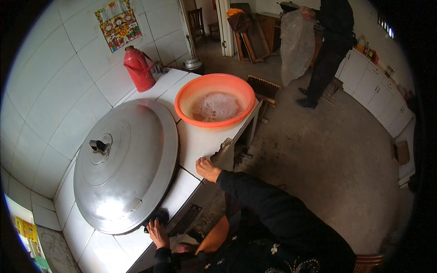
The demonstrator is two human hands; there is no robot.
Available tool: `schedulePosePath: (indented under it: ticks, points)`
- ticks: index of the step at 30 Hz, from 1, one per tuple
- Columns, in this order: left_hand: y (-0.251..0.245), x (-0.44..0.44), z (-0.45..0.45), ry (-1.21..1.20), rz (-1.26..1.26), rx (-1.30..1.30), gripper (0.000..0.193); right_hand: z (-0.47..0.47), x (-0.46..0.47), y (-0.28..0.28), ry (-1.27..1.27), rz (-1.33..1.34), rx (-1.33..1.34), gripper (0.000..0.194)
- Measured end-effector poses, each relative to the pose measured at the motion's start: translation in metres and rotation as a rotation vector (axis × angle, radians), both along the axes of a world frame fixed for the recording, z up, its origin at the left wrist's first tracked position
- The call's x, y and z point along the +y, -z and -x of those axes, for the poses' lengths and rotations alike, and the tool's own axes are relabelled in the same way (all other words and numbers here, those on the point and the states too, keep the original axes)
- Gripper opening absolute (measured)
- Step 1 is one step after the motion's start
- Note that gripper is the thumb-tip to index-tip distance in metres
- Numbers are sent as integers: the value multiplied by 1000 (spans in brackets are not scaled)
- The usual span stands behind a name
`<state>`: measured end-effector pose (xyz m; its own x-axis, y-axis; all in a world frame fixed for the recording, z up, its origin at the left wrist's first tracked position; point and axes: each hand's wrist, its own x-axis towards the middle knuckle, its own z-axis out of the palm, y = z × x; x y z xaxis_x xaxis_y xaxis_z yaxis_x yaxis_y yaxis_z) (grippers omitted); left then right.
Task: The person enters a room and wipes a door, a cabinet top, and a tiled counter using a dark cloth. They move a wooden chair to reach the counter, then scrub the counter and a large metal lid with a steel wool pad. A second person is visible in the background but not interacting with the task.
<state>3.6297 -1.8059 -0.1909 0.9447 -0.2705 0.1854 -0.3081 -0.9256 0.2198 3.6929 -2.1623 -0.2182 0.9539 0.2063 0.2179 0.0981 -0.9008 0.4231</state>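
Observation:
A large domed metal lid (126, 163) with a dark handle covers most of the near part of the white tiled stove top (196, 141). My left hand (158, 233) rests at the lid's near rim, its fingers on a black cloth-like thing (159, 218). My right hand (207, 169) lies on the tiles near the stove's broken edge, fingers curled; whether anything is inside them cannot be told. Beyond it stands an orange plastic basin (215, 123) with foamy water. A red thermos flask (138, 70) stands by the wall.
A person (333, 51) in dark clothes stands across the room, holding a plastic sheet (297, 47). White cabinets (368, 82) line the far right wall. A metal pot (193, 63) is behind the stove's far end. A wooden-framed rack (263, 88) sits beyond the basin.

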Motion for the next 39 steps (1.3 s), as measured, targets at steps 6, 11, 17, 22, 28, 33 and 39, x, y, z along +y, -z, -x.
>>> schedulePosePath:
  ticks: [6,11,17,22,28,33,39]
  points:
    - [-4,-16,-1,75,17,-70,34,1,0,-5,-4,63,-69,34]
    - [-4,-26,-3,81,28,-41,34,2,-2,-12,-58,-44,29,35]
    - [-13,-39,-3,115,44,-29,34,3,-3,-15,-87,-45,-15,36]
    - [-18,-45,-3,138,36,-32,35,4,-3,-14,-102,-44,-54,36]
    - [-16,-55,-9,157,23,-20,35,2,-2,-11,-91,-56,-94,31]
    - [-13,-64,-15,167,26,-3,35,1,-2,-5,-80,-100,-124,28]
    - [-16,-68,-16,174,8,13,35,2,-2,-2,-93,10,-152,28]
